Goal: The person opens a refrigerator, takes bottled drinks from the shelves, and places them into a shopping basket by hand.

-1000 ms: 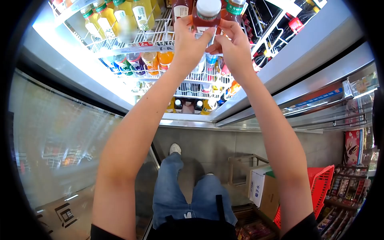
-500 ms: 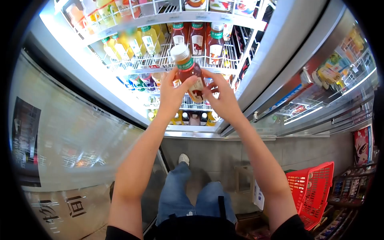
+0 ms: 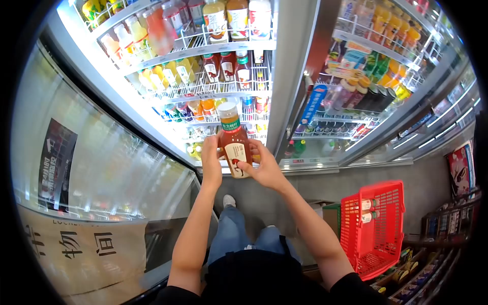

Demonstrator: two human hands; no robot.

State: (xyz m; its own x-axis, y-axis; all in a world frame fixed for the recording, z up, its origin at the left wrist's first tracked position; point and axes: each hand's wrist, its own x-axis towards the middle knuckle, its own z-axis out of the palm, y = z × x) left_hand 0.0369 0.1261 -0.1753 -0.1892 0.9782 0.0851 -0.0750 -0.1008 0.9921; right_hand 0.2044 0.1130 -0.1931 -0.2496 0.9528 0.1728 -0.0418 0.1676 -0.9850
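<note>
The left hand (image 3: pixel 212 160) was curled against the nine o'clock side of a reddish-brown drink bottle (image 3: pixel 235 145), and the right hand (image 3: pixel 265 166) gripped it from three, thumb pressed on its front, so the bottle was held between them, its white cap (image 3: pixel 227 109) towards twelve. Beyond, lit cooler shelves (image 3: pixel 203 50) stood towards twelve, a glass door (image 3: pixel 114 175) at nine and a red basket (image 3: pixel 375 189) at four.
</note>
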